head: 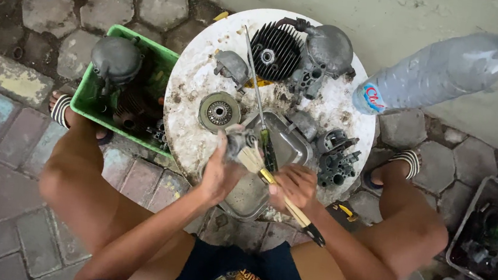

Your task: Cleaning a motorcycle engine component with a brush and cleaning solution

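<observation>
My left hand [220, 170] grips a small grey metal part [237, 139] over a square metal tray [284, 146]. My right hand [296, 186] holds a wooden-handled paintbrush [283, 192] whose pale bristles touch that part. Both hands hover at the near edge of a round white stained tabletop [194, 81]. On it lie a finned black cylinder head [276, 50], a grey engine casing [326, 51], a round clutch disc [219, 112], a small grey carburettor-like piece [232, 66], dark machined parts [336, 159] and a thin rod [254, 80].
A green plastic crate [93, 99] with a dark engine block stands left of the tabletop. A clear plastic bottle with a blue cap [441, 70] lies tilted at the upper right. A grey tray of parts [486, 239] sits at right. My sandalled feet rest on paving stones.
</observation>
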